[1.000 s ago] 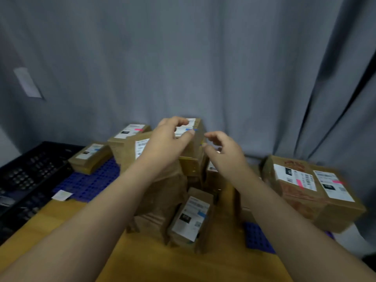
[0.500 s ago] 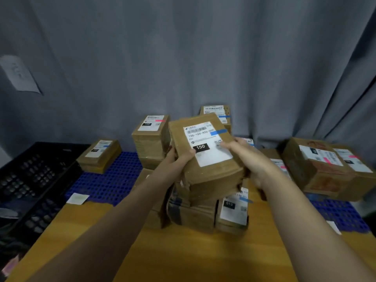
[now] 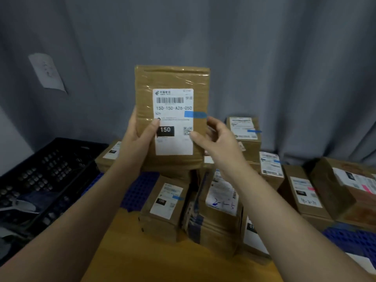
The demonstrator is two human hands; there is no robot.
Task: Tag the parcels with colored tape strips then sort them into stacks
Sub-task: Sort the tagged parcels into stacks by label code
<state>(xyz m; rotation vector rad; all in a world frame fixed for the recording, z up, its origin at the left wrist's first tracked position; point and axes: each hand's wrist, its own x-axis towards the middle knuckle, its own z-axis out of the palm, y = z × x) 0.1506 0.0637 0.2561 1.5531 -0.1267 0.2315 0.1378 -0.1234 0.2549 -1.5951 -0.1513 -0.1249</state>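
At least nine brown cardboard parcels [image 3: 173,78] are counted. One black plastic crate [image 3: 50,159] and one white paper sheet [image 3: 47,72] are seen.

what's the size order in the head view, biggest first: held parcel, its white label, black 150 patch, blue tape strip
1. held parcel
2. white label
3. black 150 patch, blue tape strip: too alike to rank

Head camera faces forward and down, close to the parcel [image 3: 173,82]

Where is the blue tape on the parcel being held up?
In the head view, the blue tape crosses the right edge of the white label, just above the right hand.
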